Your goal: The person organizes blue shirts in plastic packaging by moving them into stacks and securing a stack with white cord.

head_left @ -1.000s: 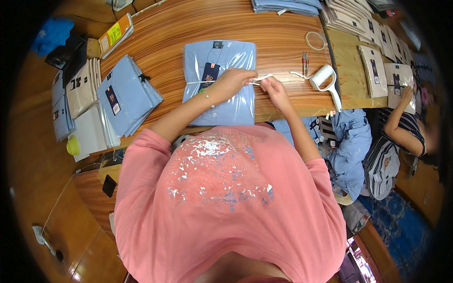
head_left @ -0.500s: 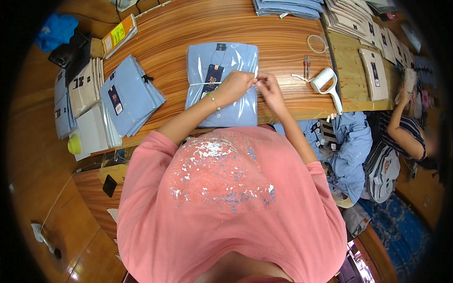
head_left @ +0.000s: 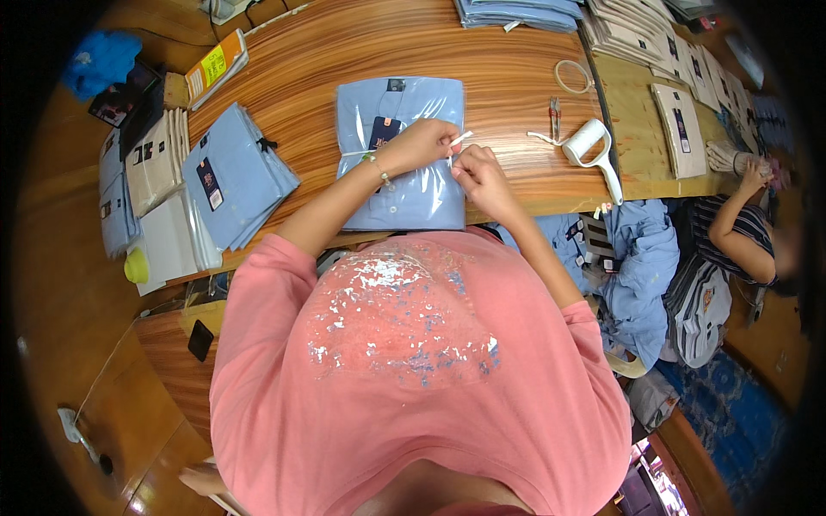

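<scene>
In front of me lies a stack of folded light-blue shirts (head_left: pixel 419 203) in clear plastic, with a dark hang tag (head_left: pixel 384 131) on top. A white tie strip (head_left: pixel 354 153) runs across the stack. Over its right side my left hand (head_left: pixel 423 143) is closed, pinching the strip, and a white end sticks out past the fingertips. Just to the right and a little nearer, my right hand (head_left: pixel 483 179) pinches another part of the strip. The fingers partly hide where the ends meet, so I cannot tell whether there is a knot.
To the left are more bagged blue shirts (head_left: pixel 231 176) and beige packs (head_left: pixel 159 168). A white lint roller (head_left: pixel 594 146) and red-handled cutters (head_left: pixel 555 119) lie right, near a tape ring (head_left: pixel 571 77). Beige packs (head_left: pixel 678 129) line the right table, where another person (head_left: pixel 736 224) works.
My hands have drawn slightly apart, the right one moving lower and left. A white strip end now shows beyond my left fingers. The other person's hand has shifted.
</scene>
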A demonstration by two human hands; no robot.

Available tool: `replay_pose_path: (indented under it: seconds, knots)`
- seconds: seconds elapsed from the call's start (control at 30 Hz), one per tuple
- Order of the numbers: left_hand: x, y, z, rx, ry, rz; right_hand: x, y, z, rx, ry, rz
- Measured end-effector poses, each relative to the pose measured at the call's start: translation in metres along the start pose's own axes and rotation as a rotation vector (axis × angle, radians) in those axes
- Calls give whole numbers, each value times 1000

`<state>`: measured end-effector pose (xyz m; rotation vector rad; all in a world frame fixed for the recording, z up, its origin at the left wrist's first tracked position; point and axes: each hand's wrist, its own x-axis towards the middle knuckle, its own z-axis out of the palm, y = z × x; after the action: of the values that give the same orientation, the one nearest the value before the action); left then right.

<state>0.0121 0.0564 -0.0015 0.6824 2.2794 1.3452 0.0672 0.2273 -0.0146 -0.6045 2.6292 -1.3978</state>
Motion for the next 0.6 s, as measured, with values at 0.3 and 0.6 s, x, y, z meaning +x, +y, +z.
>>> replay_pose_path:
  seconds: [0.3,0.6]
  knots:
    - [3,15,15,248,86,182,16,45,26,700,83,281]
    - [1,17,17,467,226,366,18,46,28,623,84,349]
